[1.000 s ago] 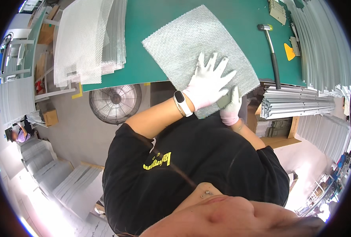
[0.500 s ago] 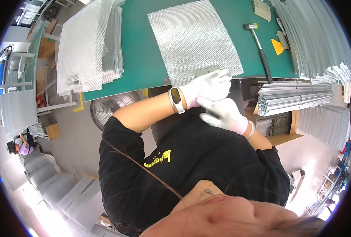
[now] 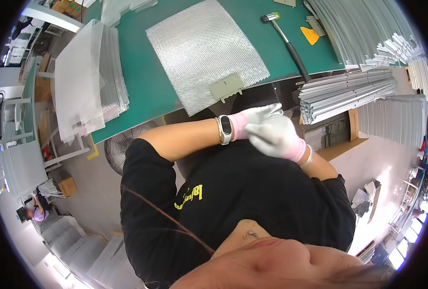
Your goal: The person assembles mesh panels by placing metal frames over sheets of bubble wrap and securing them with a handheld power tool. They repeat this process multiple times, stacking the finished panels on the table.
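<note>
Both of my hands wear white gloves with pink cuffs and meet in front of my chest, off the table's near edge. My left hand (image 3: pixel 260 114) has its fingers stretched to the right; part of it is hidden behind the other hand. My right hand (image 3: pixel 275 138) is closed, its curled fingers against the left glove near the palm. Whether it pinches the glove or something small does not show. Just beyond them, a silver mesh sheet (image 3: pixel 207 53) lies on the green table (image 3: pixel 134 62). A flat grey-green plate with small tabs (image 3: pixel 226 87) rests on the sheet's near edge.
A stack of mesh sheets (image 3: pixel 81 82) stands at the table's left. To the right lie a mallet (image 3: pixel 291 50), a yellow scraper (image 3: pixel 310 35) and many grey metal strips (image 3: pixel 363 31). More strips (image 3: pixel 349 94) sit below the right edge, above a cardboard box (image 3: pixel 341 148). A floor fan (image 3: pixel 120 149) stands below left.
The view has shifted, so the table's things appear farther left. My hands have drawn back from the mesh sheet's edge, uncovering the plate. My right hand has curled its fingers and overlaps the left more.
</note>
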A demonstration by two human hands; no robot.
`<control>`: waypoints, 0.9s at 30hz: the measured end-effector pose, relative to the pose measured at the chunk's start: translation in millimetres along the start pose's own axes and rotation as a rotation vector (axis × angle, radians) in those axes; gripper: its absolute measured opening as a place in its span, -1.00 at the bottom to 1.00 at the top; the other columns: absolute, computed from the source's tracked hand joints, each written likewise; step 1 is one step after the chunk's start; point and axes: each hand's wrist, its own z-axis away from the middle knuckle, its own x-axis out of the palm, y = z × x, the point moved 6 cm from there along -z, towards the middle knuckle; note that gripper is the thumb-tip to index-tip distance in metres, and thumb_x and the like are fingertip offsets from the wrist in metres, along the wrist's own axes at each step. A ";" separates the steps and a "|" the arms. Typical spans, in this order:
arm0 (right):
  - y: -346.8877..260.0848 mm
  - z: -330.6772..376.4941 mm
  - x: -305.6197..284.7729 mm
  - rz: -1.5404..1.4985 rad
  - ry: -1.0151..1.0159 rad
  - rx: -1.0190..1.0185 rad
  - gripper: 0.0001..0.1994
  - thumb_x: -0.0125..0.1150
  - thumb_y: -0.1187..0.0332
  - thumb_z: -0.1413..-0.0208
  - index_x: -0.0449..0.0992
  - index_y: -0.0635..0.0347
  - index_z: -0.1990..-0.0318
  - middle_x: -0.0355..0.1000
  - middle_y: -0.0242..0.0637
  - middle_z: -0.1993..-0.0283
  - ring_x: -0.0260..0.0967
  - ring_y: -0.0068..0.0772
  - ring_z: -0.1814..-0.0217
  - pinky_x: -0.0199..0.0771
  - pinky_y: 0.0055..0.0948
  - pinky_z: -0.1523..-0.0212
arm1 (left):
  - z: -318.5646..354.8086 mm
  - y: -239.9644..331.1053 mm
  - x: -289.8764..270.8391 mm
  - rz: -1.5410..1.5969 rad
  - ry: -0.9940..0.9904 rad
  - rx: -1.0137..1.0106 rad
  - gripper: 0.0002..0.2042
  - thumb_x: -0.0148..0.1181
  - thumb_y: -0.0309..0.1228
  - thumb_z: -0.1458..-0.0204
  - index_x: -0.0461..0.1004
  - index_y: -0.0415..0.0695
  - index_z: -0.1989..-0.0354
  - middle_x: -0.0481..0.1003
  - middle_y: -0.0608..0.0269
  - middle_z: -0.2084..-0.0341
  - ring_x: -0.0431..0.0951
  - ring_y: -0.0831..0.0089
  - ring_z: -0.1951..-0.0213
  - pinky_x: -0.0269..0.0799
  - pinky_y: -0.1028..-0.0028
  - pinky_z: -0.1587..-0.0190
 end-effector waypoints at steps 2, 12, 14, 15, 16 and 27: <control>20.0 20.6 -10.9 -0.019 0.007 0.174 -0.73 0.40 0.45 0.17 0.61 0.14 0.22 0.41 -0.30 0.53 0.41 -0.16 0.52 0.41 -0.25 0.42 | 2.6 16.8 23.1 -1.381 -0.062 0.502 -0.56 -0.10 -0.17 -0.29 0.28 -0.12 -0.26 0.24 0.24 -0.29 0.14 0.27 -0.36 0.00 0.24 -0.45; 14.3 -0.3 6.8 -0.120 -0.125 0.193 -0.33 0.57 0.13 0.37 0.53 0.24 0.01 0.50 -0.11 0.04 0.41 0.02 -0.10 0.29 -0.01 -0.23 | -31.5 -57.4 29.1 -0.910 -0.288 -0.253 -0.57 0.17 -0.18 -0.11 0.41 -0.16 -0.08 0.40 0.25 -0.09 0.30 0.29 -0.22 0.17 0.27 -0.32; 17.7 0.3 10.1 -0.162 -0.142 0.245 -0.38 0.57 0.17 0.41 0.55 0.23 0.09 0.52 -0.14 0.11 0.45 0.01 -0.01 0.35 -0.03 -0.15 | -31.9 -55.6 29.4 -0.912 -0.277 -0.259 -0.59 0.18 -0.19 -0.09 0.43 -0.15 -0.04 0.42 0.25 -0.05 0.32 0.29 -0.19 0.19 0.28 -0.30; 17.1 0.1 9.6 -0.155 -0.122 0.214 -0.39 0.57 0.18 0.42 0.56 0.22 0.10 0.53 -0.15 0.13 0.46 0.00 0.02 0.35 -0.04 -0.13 | -31.8 -54.3 28.8 -0.911 -0.271 -0.258 -0.60 0.19 -0.19 -0.08 0.43 -0.15 -0.02 0.42 0.25 -0.03 0.33 0.29 -0.18 0.20 0.29 -0.28; 16.9 0.2 9.0 -0.147 -0.102 0.184 -0.40 0.57 0.19 0.44 0.56 0.22 0.12 0.53 -0.17 0.14 0.46 -0.01 0.04 0.36 -0.04 -0.10 | -30.9 -53.6 29.2 -0.914 -0.268 -0.259 -0.61 0.19 -0.20 -0.06 0.44 -0.15 0.00 0.43 0.25 -0.02 0.34 0.29 -0.17 0.22 0.29 -0.27; 35.7 25.6 23.4 -0.219 -0.293 0.316 -0.31 0.60 0.10 0.37 0.57 0.19 -0.01 0.52 -0.14 0.05 0.45 -0.10 -0.07 0.35 -0.14 -0.18 | -29.4 -50.7 34.6 -0.985 -0.257 -0.264 -0.73 0.26 -0.27 0.06 0.53 -0.12 0.21 0.49 0.26 0.18 0.45 0.27 -0.03 0.36 0.36 -0.12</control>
